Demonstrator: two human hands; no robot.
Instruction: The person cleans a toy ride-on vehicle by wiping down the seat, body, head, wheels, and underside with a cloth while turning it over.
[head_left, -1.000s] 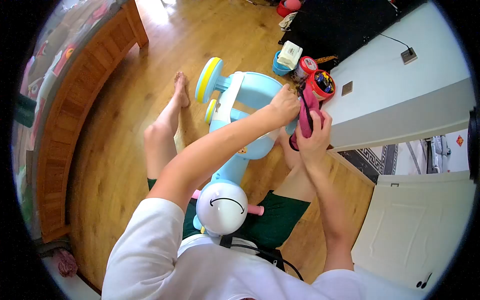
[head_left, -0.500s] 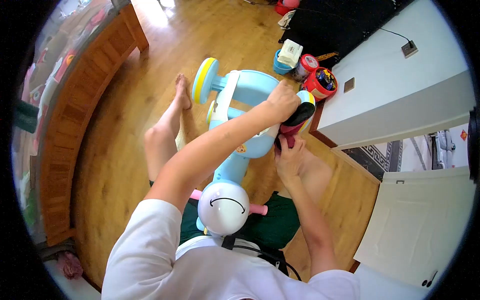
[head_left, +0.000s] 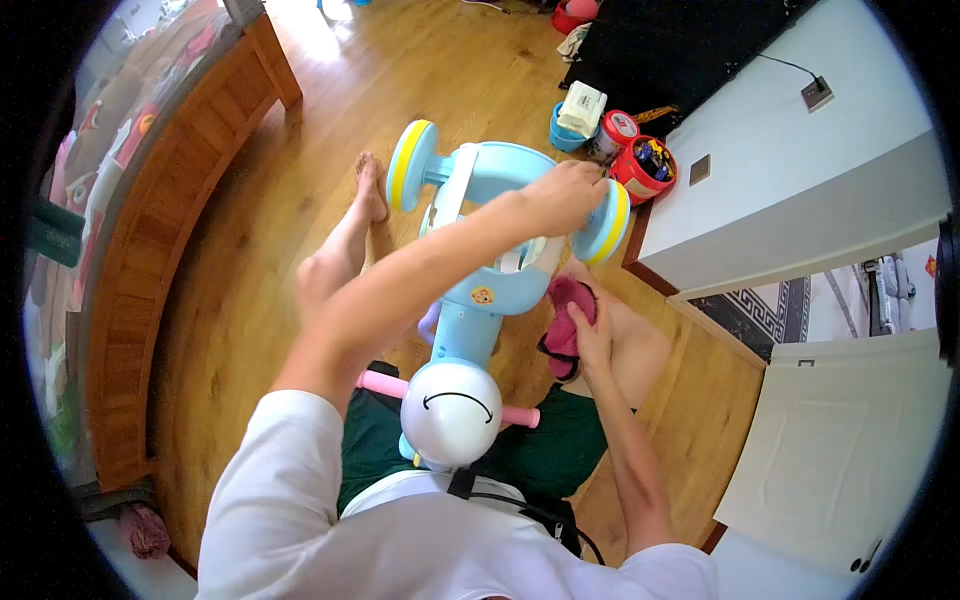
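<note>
A light-blue toddler ride-on bike (head_left: 470, 335) lies across my lap, its rear wheels pointing away from me. Its white ball-shaped head (head_left: 450, 415) and pink handlebar grips (head_left: 520, 416) are nearest my body. My left hand (head_left: 567, 193) reaches across to the far right, fingers curled round the frame beside the right rear wheel (head_left: 605, 225), which has a yellow band. Exactly what the fingertips touch is hidden. Lower down, my right hand (head_left: 594, 338) holds a soft pink cloth piece (head_left: 570, 310) with black edging, against my right leg.
By the wall stand a blue tub (head_left: 562, 130) with a white box (head_left: 581, 108) on it, a lidded bucket (head_left: 614, 130) and a red bucket (head_left: 643, 168) of small items. A wooden bed (head_left: 175, 250) lines the left. A white door (head_left: 835, 450) is at right.
My right hand has drawn the pink cloth piece down and away from the right rear wheel, uncovering it. My left hand has let go of its black part and shifted slightly, staying by the wheel.
</note>
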